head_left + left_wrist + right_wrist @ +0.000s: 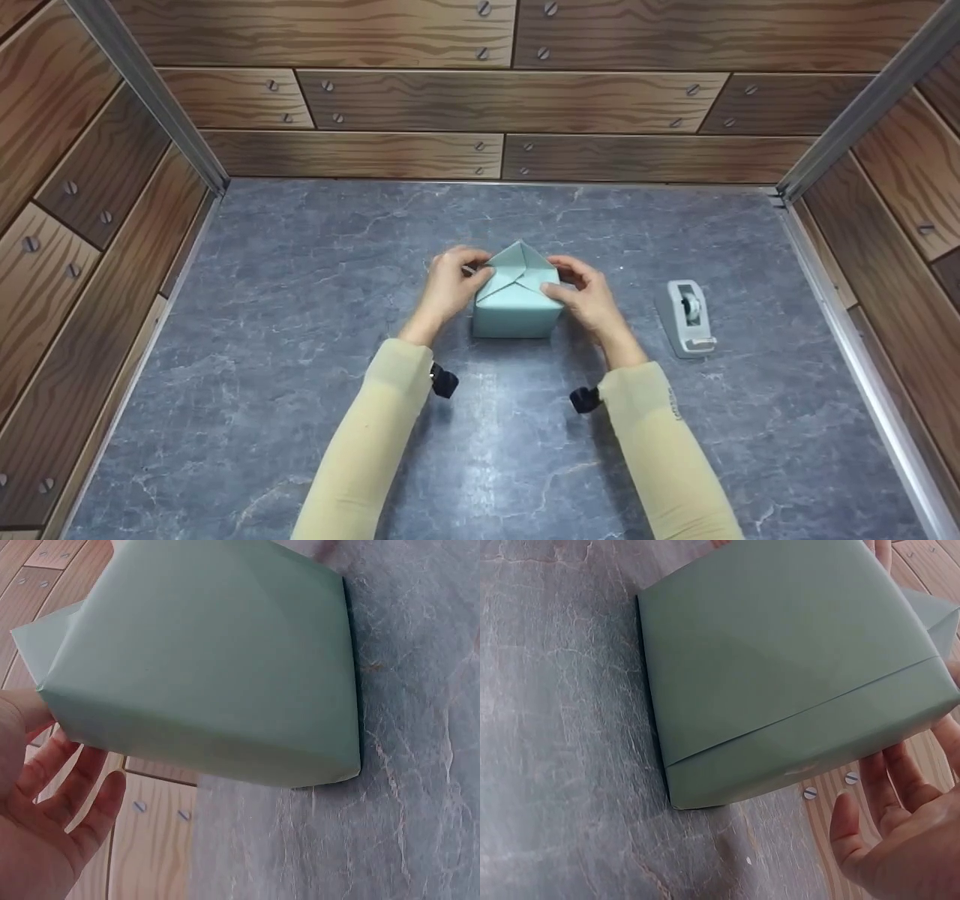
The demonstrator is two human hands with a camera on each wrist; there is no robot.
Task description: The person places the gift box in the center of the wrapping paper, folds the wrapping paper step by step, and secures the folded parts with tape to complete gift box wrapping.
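A box wrapped in pale green paper (515, 319) stands upright on the marbled table. Its top paper is folded inward, and a pointed flap (523, 253) rises at the back. At the top left edge, my left hand (453, 281) pinches the folded paper between thumb and index finger; its other fingers (97, 814) are loosely bent beside the box. My right hand (589, 296) holds the top right edge, thumb on the upper fold and fingers behind. In the right wrist view a paper seam (802, 711) crosses the box's side.
A grey tape dispenser (688, 319) with a roll of tape stands on the table (337, 225) to the right of my right hand. Wood-patterned walls (510, 101) with metal corner rails enclose the back and both sides.
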